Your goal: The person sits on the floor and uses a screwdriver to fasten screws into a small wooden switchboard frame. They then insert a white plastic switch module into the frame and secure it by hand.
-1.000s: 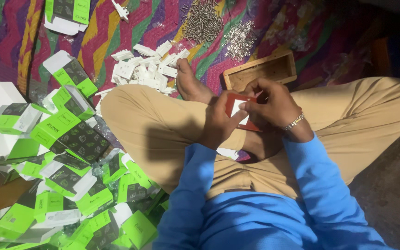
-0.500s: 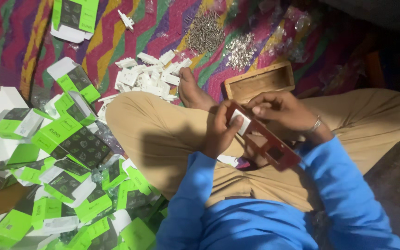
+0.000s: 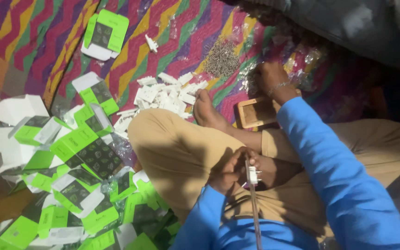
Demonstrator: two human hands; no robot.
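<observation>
a zigzag rug [image 3: 47, 37] in pink, green and orange covers the floor. green and white cartons [image 3: 70, 176] lie heaped along its left edge. a small wooden box [image 3: 255, 112] sits beside the person's bare foot, with white plastic pieces [image 3: 167, 92] and a pile of metal screws [image 3: 221, 59] further up the rug. the right hand [image 3: 270, 76] reaches to the shiny bits beside the screws; whether its fingers are together i cannot tell. the left hand [image 3: 230, 171], over the lap, is clamped on a white plug part [image 3: 253, 175] and a thin rod.

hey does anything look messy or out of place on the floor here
Yes. Green and white cartons lie strewn in a loose heap, many open or flattened, and small white parts are scattered beside the bare foot. One carton lies apart on the striped mat.
</observation>
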